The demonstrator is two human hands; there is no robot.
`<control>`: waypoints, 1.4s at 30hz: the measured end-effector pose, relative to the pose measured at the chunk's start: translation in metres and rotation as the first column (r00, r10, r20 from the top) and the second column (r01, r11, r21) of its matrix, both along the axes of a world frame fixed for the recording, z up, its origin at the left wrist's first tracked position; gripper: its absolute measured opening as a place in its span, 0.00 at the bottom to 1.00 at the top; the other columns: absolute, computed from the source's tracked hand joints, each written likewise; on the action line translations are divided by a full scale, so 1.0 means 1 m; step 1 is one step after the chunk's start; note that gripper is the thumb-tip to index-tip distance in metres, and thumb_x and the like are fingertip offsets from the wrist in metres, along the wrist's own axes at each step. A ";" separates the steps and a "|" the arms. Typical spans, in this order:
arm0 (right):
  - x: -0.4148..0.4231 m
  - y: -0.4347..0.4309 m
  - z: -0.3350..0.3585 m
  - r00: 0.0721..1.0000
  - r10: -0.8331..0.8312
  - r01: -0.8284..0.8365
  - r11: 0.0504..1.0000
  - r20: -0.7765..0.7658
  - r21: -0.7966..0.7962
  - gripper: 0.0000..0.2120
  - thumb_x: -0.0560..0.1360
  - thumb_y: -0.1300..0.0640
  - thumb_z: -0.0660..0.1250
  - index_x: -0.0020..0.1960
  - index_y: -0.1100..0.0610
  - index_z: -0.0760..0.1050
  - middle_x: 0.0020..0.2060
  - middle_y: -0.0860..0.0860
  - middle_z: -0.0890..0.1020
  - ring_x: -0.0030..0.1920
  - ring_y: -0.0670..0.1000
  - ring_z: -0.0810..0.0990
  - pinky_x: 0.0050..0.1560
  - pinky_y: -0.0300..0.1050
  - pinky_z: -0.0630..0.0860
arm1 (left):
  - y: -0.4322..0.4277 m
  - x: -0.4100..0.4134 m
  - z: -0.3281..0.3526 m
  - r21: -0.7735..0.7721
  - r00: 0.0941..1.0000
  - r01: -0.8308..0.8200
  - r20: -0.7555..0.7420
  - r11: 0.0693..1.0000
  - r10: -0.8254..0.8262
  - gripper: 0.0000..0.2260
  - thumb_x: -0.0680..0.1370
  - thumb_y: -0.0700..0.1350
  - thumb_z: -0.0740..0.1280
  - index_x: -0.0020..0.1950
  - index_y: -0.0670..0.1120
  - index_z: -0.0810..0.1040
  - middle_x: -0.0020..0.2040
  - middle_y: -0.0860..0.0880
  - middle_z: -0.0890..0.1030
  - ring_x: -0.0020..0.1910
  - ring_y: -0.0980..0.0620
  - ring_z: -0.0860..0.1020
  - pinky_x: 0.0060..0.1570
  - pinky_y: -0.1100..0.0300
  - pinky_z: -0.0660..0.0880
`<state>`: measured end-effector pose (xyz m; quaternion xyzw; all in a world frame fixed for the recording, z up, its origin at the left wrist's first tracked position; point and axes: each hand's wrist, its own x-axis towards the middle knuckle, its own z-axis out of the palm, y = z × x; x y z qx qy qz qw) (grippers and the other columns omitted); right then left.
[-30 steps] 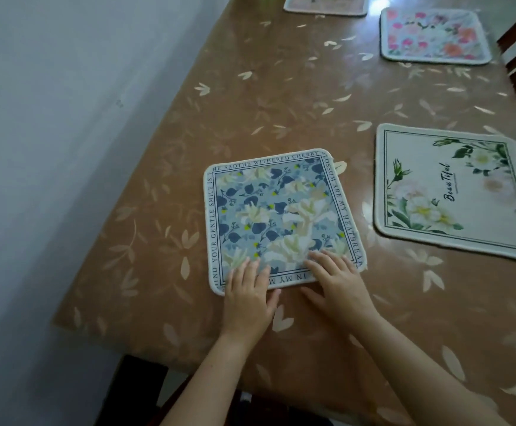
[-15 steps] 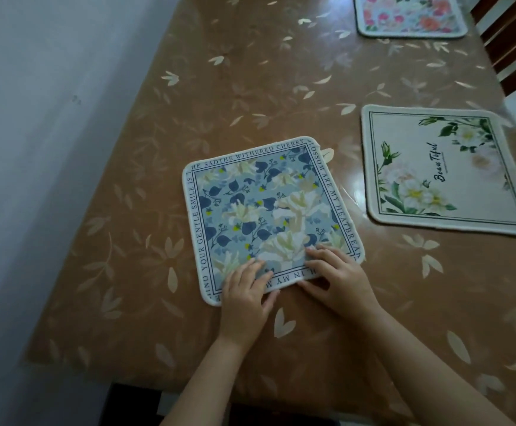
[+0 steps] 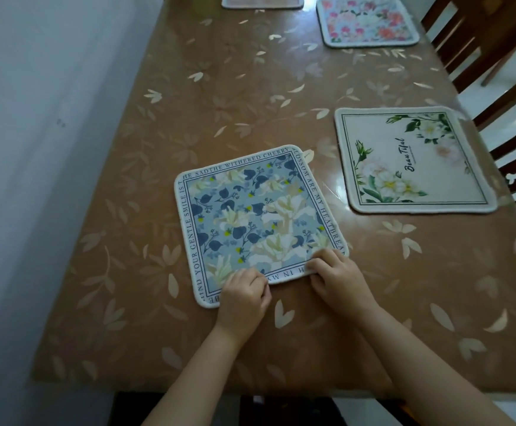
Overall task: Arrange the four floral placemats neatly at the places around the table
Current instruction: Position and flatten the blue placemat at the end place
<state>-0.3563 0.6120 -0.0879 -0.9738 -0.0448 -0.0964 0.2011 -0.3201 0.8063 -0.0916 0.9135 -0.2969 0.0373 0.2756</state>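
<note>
Fingers on both hands are curling now: a second ago they were lying flat on the near edge of the blue placemat point(image 3: 259, 222), now my left hand point(image 3: 244, 298) and right hand point(image 3: 339, 279) are bunching up and pinching that near hem, left near the near-left corner, right near the near-right corner. Cannot tell whether the thumbs are going under the hem or just pressing on top; knuckles are hiding it. The blue placemat is sitting flat on the bench point(image 3: 146, 272) at the near-left place, still skewed, its far-right corner swinging toward the cream placemat point(image 3: 410, 161), so I'm reading this as switching from pressing to gripping in order to twist or drag it square with the near bench edge. The cream placemat is lying at the near-right place, close to the right bench edge by the chair point(image 3: 502, 96), well apart from the blue one. The pink placemat point(image 3: 367, 21) is sitting at the far-right place and a fourth placemat point(image 3: 262, 1) is showing only as a strip at the far-left, mostly cropped. So all four are looking placed and the blue one is likely the last needing alignment. Risk, as I judge it: the glossy cover is letting the mat slide too far, or the hem is lifting and creasing instead of rotating.
</note>
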 end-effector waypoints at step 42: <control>-0.087 0.055 0.018 0.857 -0.102 0.038 0.990 -0.505 -0.136 0.06 0.72 0.61 0.58 0.46 0.61 0.72 0.50 0.57 0.76 0.53 0.57 0.73 0.50 0.50 0.73 | 0.087 -0.067 -0.003 0.122 0.997 0.021 -0.073 0.992 -0.012 0.12 0.63 0.37 0.77 0.34 0.42 0.74 0.33 0.46 0.76 0.32 0.46 0.74 0.30 0.53 0.73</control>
